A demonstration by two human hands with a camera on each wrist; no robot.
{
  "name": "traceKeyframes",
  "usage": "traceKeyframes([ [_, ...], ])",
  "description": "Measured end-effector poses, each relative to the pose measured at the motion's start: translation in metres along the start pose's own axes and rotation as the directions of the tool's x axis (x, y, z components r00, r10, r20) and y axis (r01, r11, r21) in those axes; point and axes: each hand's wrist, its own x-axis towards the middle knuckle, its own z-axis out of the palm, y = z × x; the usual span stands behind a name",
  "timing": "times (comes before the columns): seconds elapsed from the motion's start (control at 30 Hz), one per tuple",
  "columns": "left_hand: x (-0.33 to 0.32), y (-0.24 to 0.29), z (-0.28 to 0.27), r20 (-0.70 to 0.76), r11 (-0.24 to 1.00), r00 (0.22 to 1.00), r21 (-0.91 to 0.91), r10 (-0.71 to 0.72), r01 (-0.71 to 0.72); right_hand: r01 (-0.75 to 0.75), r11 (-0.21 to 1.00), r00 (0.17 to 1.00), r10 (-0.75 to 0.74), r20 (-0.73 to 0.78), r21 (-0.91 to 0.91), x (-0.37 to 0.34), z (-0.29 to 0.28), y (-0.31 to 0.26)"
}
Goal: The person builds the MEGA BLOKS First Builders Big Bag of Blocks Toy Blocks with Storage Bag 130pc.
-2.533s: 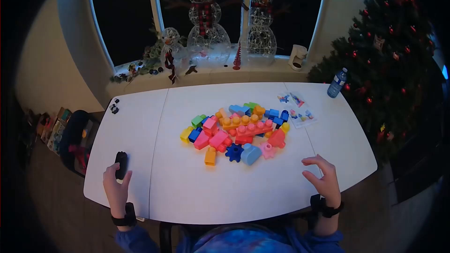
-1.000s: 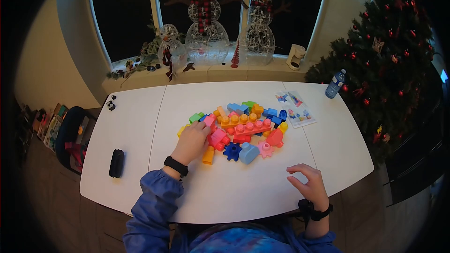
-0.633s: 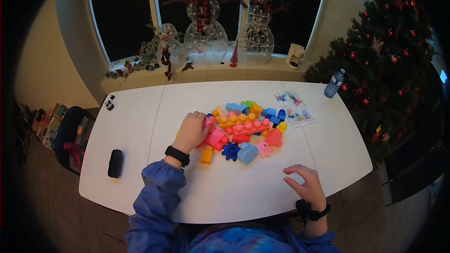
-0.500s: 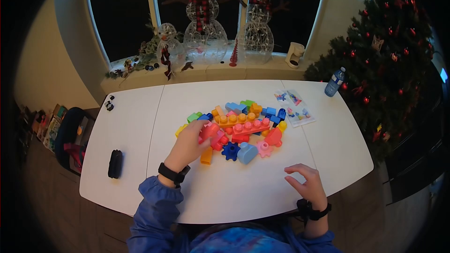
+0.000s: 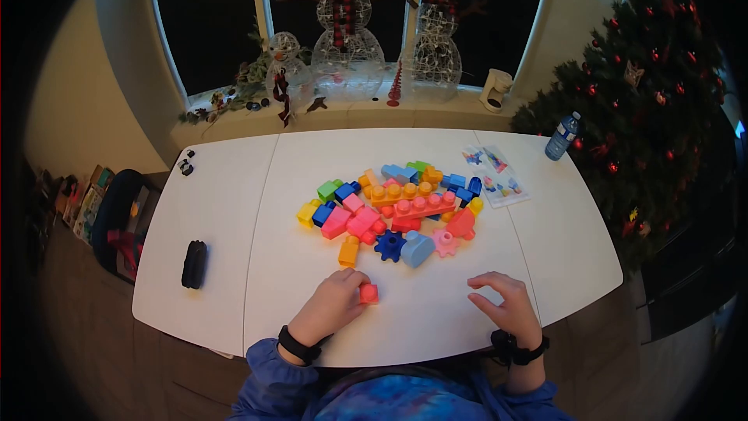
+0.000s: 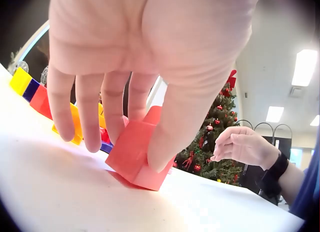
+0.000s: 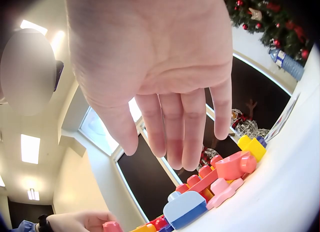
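Observation:
My left hand point(image 5: 331, 308) pinches a coral-red toy building block point(image 5: 369, 294) between thumb and fingers, right at the tabletop near the front edge. In the left wrist view, the thumb lies along one side of this block point(image 6: 134, 154). Farther back spreads a pile of large toy blocks: an orange block point(image 5: 349, 251), a dark blue gear point(image 5: 389, 245), a light blue rounded block point(image 5: 418, 249), a pink gear point(image 5: 445, 243) and a long red brick point(image 5: 425, 206) among them. My right hand point(image 5: 508, 308) hovers at the front right, fingers loosely bent, holding nothing.
On the white table point(image 5: 296, 343), a black case point(image 5: 195, 265) lies at left and small black items point(image 5: 186, 164) behind it. Picture sheets point(image 5: 499, 175) and a water bottle point(image 5: 562, 136) are at the back right. A decorated tree point(image 5: 623, 101) stands beyond.
My left hand went from beside the black case to the pile's left side, took the coral-red block, and brought it toward the front edge. My right hand has shifted slightly left.

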Motion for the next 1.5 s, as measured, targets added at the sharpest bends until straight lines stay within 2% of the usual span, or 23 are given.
traceKeyframes([
  [0.13, 0.004, 0.009, -0.012, -0.049, 0.997, 0.996, -0.013, 0.075, -0.075, -0.012, 1.0, 1.0, 0.012, 0.004, 0.019, 0.0, 0.001, -0.001],
  [0.23, 0.024, 0.017, -0.041, -0.136, 0.996, 0.986, 0.025, 0.092, -0.089, 0.013, 1.0, 1.0, -0.013, -0.002, 0.003, 0.002, 0.002, 0.0],
  [0.33, 0.063, -0.015, -0.054, -0.237, 0.975, 0.959, 0.193, 0.155, -0.11, 0.043, 0.999, 0.999, -0.043, 0.009, 0.008, 0.005, 0.004, -0.003],
  [0.43, 0.108, -0.04, -0.06, -0.179, 0.897, 0.972, 0.438, 0.154, -0.062, 0.087, 0.996, 0.996, -0.087, 0.012, 0.022, 0.014, 0.008, -0.01],
  [0.53, 0.138, -0.061, -0.054, -0.08, 0.84, 0.983, 0.534, 0.168, -0.1, 0.144, 0.99, 0.989, -0.144, 0.016, 0.007, 0.019, 0.016, -0.017],
  [0.57, 0.145, -0.064, -0.051, -0.026, 0.813, 0.993, 0.578, 0.112, -0.076, 0.164, 0.986, 0.986, -0.164, 0.018, -0.003, 0.02, 0.017, -0.019],
  [0.67, 0.155, -0.07, -0.043, -0.021, 0.803, 0.99, 0.588, 0.141, -0.101, 0.176, 0.984, 0.983, -0.176, 0.054, 0.002, 0.022, 0.019, -0.022],
  [0.87, 0.155, -0.065, -0.056, 0.014, 0.784, 0.996, 0.616, 0.087, -0.078, 0.17, 0.986, 0.982, -0.169, 0.085, 0.001, 0.021, 0.019, -0.018],
  [0.97, 0.143, -0.058, -0.071, -0.055, 0.818, 0.991, 0.571, 0.123, -0.07, 0.179, 0.984, 0.982, -0.179, 0.054, -0.003, 0.021, 0.016, -0.014],
  [1.07, 0.111, -0.023, -0.08, -0.201, 0.927, 0.959, 0.355, 0.201, -0.12, 0.166, 0.986, 0.984, -0.167, 0.059, 0.021, 0.023, 0.014, -0.014],
  [1.17, 0.069, 0.019, -0.066, -0.211, 0.977, 0.956, 0.112, 0.203, -0.182, 0.127, 0.981, 0.991, -0.131, 0.021, 0.145, 0.035, 0.015, -0.035],
  [1.2, 0.058, 0.026, -0.056, -0.207, 0.977, 0.955, 0.073, 0.214, -0.203, 0.154, 0.977, 0.987, -0.158, 0.018, 0.148, 0.04, 0.019, -0.039],
  [1.27, 0.042, 0.045, -0.045, -0.152, 0.979, 0.979, -0.133, 0.136, -0.156, 0.208, 0.966, 0.977, -0.213, 0.017, 0.152, 0.052, 0.026, -0.047],
  [1.37, 0.029, 0.056, -0.03, -0.156, 0.97, 0.979, -0.185, 0.132, -0.16, 0.282, 0.95, 0.946, -0.299, 0.123, 0.136, 0.064, 0.045, -0.046],
  [1.5, 0.019, 0.049, -0.023, -0.128, 0.976, 0.99, -0.201, 0.054, -0.08, 0.228, 0.964, 0.931, -0.257, 0.261, 0.139, 0.071, 0.058, -0.042],
])
